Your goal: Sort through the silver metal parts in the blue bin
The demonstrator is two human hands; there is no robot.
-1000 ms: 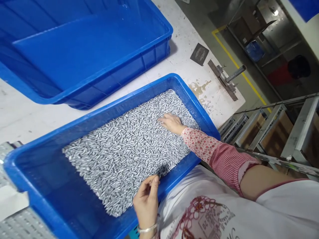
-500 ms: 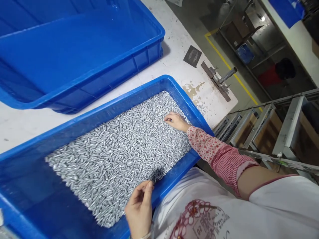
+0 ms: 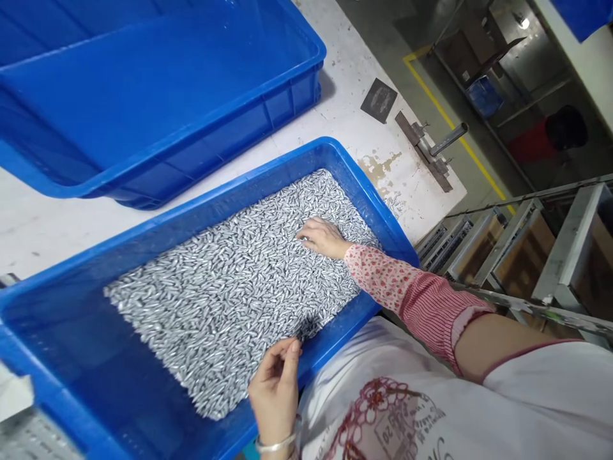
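Pieces (image 3: 230,281): spread in your bin (image 3: 110,377), likely for easy reach. Right hand (image 3: 322,237): fingers over them, grip unclear. Left hand (image 3: 276,380): thumb and finger together, contents hidden.

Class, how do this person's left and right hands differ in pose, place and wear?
The left hand pinches thumb to forefinger; the right hand is back-up, fingers bent down. The left hand is at the near tray wall; the right hand is over silvery pieces. A bracelet circles the left hand's wrist; a patterned sleeve reaches the right hand's. Both are ungloved.
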